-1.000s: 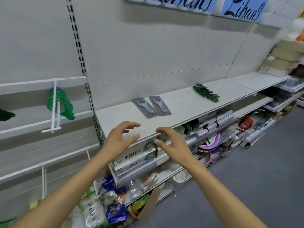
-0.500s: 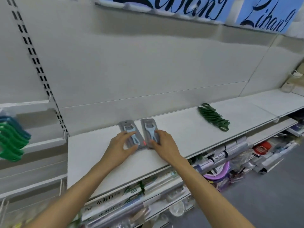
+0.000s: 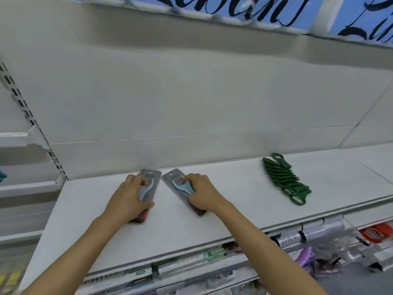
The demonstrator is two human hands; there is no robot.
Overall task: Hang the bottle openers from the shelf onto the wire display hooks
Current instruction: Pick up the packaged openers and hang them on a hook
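Left hand curled its grip round the left carded bottle opener on the white shelf. Right hand, at 3 o'clock of it, gripped the right carded bottle opener the same way. Both cards lay flat. Green openers pile lay well apart at 3 o'clock.

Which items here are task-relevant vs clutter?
Job:
- left carded bottle opener, gripped by left hand
- right carded bottle opener, gripped by right hand
- shelf they lie on

Lying about:
- green stack on the shelf
- packaged goods on lower shelves
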